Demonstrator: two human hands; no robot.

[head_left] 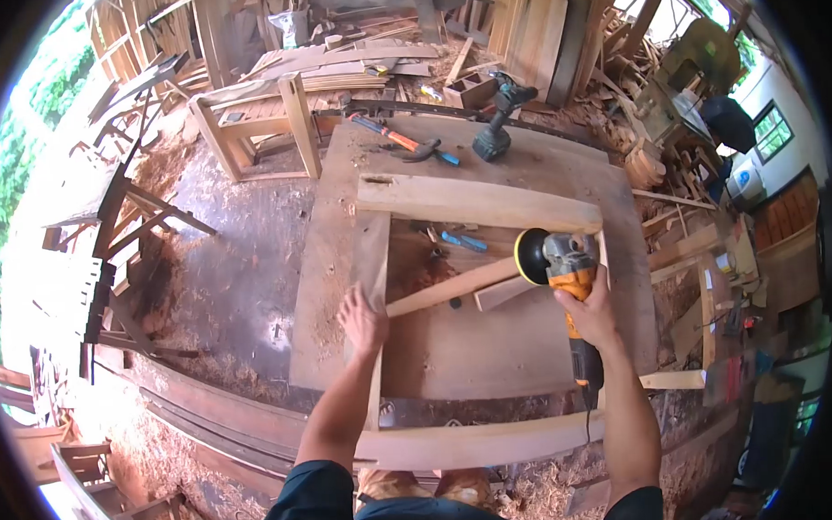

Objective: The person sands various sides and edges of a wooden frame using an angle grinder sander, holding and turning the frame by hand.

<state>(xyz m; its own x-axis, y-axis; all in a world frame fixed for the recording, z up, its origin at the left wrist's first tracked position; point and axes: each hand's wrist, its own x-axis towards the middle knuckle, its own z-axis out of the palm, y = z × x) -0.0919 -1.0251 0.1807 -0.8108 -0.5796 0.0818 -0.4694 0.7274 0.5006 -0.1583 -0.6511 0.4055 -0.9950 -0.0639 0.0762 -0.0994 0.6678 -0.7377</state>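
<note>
My right hand [590, 311] is wrapped around an orange and grey angle grinder [572, 275]. Its round disc pad [531, 256], black with a yellow rim, faces left over the opening of a wooden frame [478, 200]. The grinder's black rear end points down toward me, with a cord trailing from it. My left hand [361, 324] rests on the frame's left side piece, fingers stretched out and spread. Inside the frame's opening lie a slanted wooden strip [463, 284], a shorter wood piece and a blue-handled tool [464, 242].
The frame lies on a large board [334, 263]. Beyond it are a cordless drill [494, 133] and an orange-handled hammer [403, 143]. A small wooden stand [263, 128] sits at the back left. Shavings, stacked planks [354, 70] and machinery surround the work area.
</note>
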